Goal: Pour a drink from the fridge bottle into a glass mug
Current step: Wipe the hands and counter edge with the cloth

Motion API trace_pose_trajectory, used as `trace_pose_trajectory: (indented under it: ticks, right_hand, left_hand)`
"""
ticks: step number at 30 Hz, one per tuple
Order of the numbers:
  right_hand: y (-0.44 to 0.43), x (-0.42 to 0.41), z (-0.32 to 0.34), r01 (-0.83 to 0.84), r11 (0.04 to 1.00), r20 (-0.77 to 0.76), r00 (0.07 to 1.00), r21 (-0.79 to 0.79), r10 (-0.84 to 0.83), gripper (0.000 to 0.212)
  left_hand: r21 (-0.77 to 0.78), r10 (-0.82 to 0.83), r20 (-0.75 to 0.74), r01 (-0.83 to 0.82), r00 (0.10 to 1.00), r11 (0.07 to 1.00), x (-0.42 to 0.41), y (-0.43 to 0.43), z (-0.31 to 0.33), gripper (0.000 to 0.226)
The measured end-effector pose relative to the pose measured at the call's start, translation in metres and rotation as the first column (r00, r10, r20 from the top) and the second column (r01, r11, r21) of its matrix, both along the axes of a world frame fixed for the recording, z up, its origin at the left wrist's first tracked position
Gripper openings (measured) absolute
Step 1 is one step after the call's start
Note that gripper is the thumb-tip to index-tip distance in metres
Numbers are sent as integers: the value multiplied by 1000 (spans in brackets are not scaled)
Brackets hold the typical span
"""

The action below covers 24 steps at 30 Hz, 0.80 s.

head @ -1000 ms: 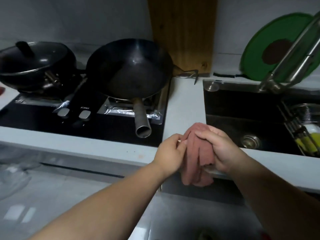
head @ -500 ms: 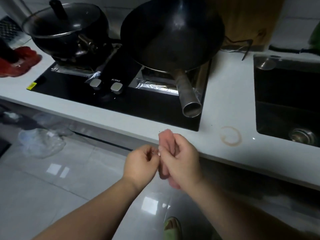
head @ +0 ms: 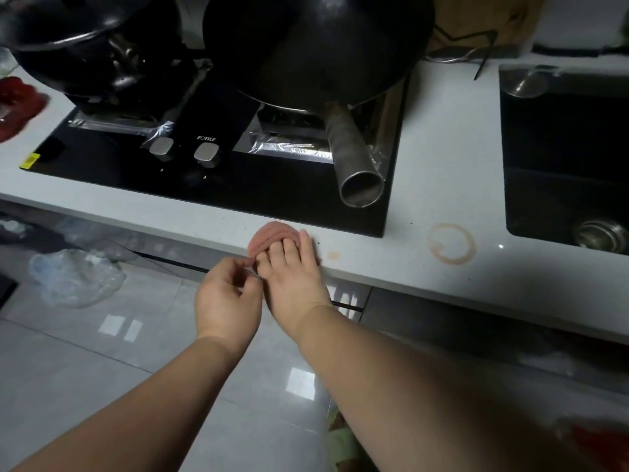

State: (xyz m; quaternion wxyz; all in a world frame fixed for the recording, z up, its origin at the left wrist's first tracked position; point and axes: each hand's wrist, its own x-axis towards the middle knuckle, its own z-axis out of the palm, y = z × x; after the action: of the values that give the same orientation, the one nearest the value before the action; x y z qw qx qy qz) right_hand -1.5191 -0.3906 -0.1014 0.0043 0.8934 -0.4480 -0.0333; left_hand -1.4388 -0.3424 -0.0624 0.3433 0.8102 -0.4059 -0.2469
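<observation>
No bottle or glass mug is in view. A folded pink cloth (head: 272,233) lies on the front edge of the white counter (head: 442,158). My right hand (head: 292,274) rests flat on the cloth with straight fingers, covering most of it. Just left of it, my left hand (head: 228,298) has its fingers curled, thumb and forefinger pinching the cloth's near left edge. A brown ring stain (head: 433,243) and a small brown spot (head: 333,255) mark the counter to the right of the cloth.
A black hob (head: 258,189) holds a wok (head: 316,46) whose metal handle (head: 354,155) points toward me, and a lidded pot (head: 92,46). The dark sink (head: 565,148) is at the right. A plastic bag (head: 75,277) lies on the tiled floor.
The cloth was held up between both hands near the sink; they carried it left and set it on the counter edge, the right hand now flat on it.
</observation>
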Motion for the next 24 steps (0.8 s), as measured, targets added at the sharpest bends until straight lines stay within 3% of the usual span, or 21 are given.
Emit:
trace_pose_trajectory:
  ticks: [4,9,13,18,21,24]
  right_hand:
    - [4,-12,6,-158,981,-308,944,-114,116,66]
    - [10,-52,9,-176,967,-362,927,-186,99,64]
    - [15,-87,7,-112,984,-326,943,-140,61,55]
    - [21,-122,9,74,997,-154,985,-2,-73,45]
    - [29,-145,14,144,989,-116,983,31,-139,46]
    - [32,-166,22,207,976,-73,977,62,-202,42]
  left_hand:
    - [3,-30,-2,30,1000,1000,-11,-4,2,21]
    - [9,-73,-30,74,997,997,-25,-9,4,17]
    - [12,-105,-41,106,994,994,-38,-11,4,18]
    - [9,-181,-21,181,983,983,-52,-11,3,18]
    - [10,-293,67,293,954,956,-59,-12,0,26]
    - [110,-437,259,424,861,899,-68,-13,-3,46]
